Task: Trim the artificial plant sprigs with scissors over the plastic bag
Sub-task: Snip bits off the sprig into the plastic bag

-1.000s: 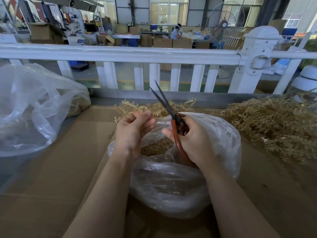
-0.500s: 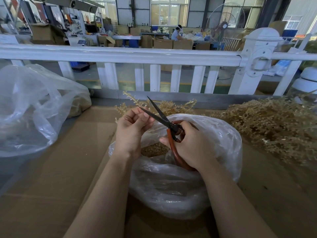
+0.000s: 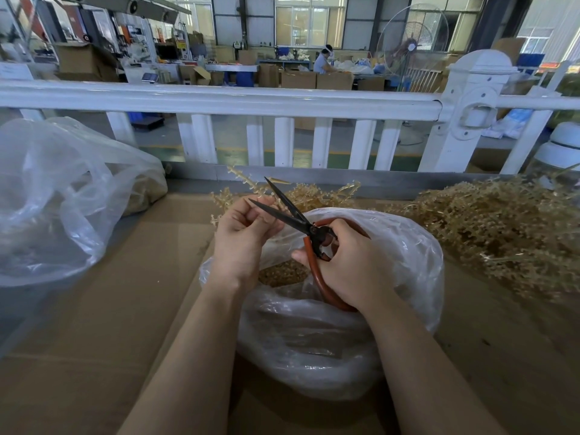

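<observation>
Now that the scissors (image 3: 290,211) have swung down, blades apart, right hand (image 3: 345,265) gripping the handles, left hand (image 3: 243,237) pinches a sprig (image 3: 243,180) over the plastic bag (image 3: 408,246); looks like a cut's next.

Both my forearms reach forward, wrists close together. My left hand (image 3: 243,233) is up, fingers curled in a pinch, knuckles toward me. My right hand (image 3: 348,265) sits just beside it, slightly lower, fingers wrapped tight in a grip.
</observation>
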Available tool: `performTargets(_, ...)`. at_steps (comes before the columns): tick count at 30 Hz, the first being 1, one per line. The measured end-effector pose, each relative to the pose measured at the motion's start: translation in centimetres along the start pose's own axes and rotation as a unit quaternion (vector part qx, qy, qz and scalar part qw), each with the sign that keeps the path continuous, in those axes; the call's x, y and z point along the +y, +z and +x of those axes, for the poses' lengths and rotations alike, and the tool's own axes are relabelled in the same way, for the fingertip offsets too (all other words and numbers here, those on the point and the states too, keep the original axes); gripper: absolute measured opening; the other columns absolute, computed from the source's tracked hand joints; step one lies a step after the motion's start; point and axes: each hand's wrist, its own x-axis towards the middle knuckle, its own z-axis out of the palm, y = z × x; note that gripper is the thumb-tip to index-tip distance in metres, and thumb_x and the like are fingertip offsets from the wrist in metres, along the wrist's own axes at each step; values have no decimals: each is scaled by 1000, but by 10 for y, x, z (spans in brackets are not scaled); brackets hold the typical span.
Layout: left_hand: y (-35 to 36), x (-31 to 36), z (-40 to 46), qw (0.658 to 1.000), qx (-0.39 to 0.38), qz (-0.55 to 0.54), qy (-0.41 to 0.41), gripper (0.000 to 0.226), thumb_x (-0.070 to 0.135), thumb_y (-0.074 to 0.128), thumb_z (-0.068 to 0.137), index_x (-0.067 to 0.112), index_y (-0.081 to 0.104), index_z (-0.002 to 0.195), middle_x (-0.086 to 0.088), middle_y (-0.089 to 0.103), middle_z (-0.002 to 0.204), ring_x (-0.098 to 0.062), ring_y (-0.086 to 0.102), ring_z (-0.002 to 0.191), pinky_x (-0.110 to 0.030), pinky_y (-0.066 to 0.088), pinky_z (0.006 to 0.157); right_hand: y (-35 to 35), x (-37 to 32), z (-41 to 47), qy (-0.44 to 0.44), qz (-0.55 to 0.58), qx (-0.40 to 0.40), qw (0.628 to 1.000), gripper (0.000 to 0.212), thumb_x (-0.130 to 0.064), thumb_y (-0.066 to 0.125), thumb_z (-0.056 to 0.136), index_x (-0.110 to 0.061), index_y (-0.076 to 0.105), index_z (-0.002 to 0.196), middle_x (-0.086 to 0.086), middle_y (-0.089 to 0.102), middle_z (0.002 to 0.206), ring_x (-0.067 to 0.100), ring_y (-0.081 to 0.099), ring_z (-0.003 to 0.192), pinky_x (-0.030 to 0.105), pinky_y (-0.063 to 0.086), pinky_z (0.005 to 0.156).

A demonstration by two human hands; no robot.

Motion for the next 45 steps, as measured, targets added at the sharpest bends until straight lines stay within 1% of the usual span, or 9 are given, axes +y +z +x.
performTargets(4, 0, 0, 0, 1000, -3, 0, 8, 19, -7, 54, 94, 9, 64, 91, 3, 69, 70, -17, 66, 79, -28, 57, 81, 0, -1, 0, 2, 3, 0, 1000, 54, -84, 51, 69, -38, 53, 99, -26, 55, 88, -8, 47, 73, 8, 32, 62)
performTargets(9, -1, 1, 0, 1000, -14, -7, 16, 21, -9, 52, 95, 9, 61, 88, 9, 64, 63, -9, 64, 70, -23, 56, 77, 0, -2, 0, 0, -23, 30, 999, 64, -84, 50, 70, -31, 65, 103, -26, 54, 82, -15, 39, 63, 5, 26, 58)
performTargets(21, -1, 0, 1, 999, -21, -35, 11, 18, -7, 54, 94, 8, 64, 89, 4, 69, 73, -10, 65, 72, -23, 56, 76, -1, -5, -1, -1, -3, 50, 999, 64, -86, 52, 69, -34, 68, 103, -30, 47, 69, -16, 41, 58, 1, 24, 54)
performTargets(24, -1, 3, 0, 998, -23, -58, 2, 17, 2, 63, 85, 16, 71, 80, 1, 71, 76, -11, 67, 74, -23, 57, 76, -1, -6, -1, -1, 5, 49, 999, 62, -84, 56, 70, -35, 69, 105, -32, 45, 66, -17, 43, 58, 0, 27, 51)
performTargets(26, -1, 4, 0, 998, -28, -63, 2, 17, 7, 66, 80, 21, 73, 74, 0, 72, 77, -11, 68, 75, -22, 57, 77, -1, -5, -1, -2, 10, 46, 999, 63, -84, 57, 69, -34, 69, 105, -31, 47, 66, -17, 44, 59, 0, 28, 52)
performTargets(30, -3, -2, 1, 999, -29, -4, 18, 16, -5, 58, 91, 8, 66, 86, -2, 70, 77, -15, 67, 76, -26, 56, 79, -3, -5, 0, -5, -12, 50, 999, 67, -88, 47, 68, -32, 65, 100, -28, 49, 69, -12, 44, 60, 5, 28, 56)
performTargets(35, -3, -3, 1, 999, -39, 10, 16, 19, -8, 55, 92, 6, 66, 87, -5, 71, 78, -17, 67, 76, -27, 56, 78, -4, -5, -1, -12, -17, 59, 998, 66, -88, 47, 69, -30, 66, 96, -23, 57, 74, -3, 53, 65, 9, 37, 57)
performTargets(42, -3, 0, 1, 998, -53, -14, 7, 17, -9, 52, 92, 3, 64, 90, -5, 69, 79, -16, 64, 71, -27, 56, 77, -4, -4, -2, -15, -5, 50, 999, 66, -87, 49, 69, -29, 67, 96, -21, 63, 73, -12, 49, 60, 4, 30, 56)
performTargets(45, -3, 0, 1, 998, -56, -15, 9, 19, -10, 51, 92, 3, 64, 89, -6, 68, 78, -15, 63, 69, -27, 55, 75, -3, -4, -2, -18, -11, 50, 999, 68, -88, 48, 69, -29, 68, 96, -18, 66, 74, -10, 49, 59, 3, 30, 55)
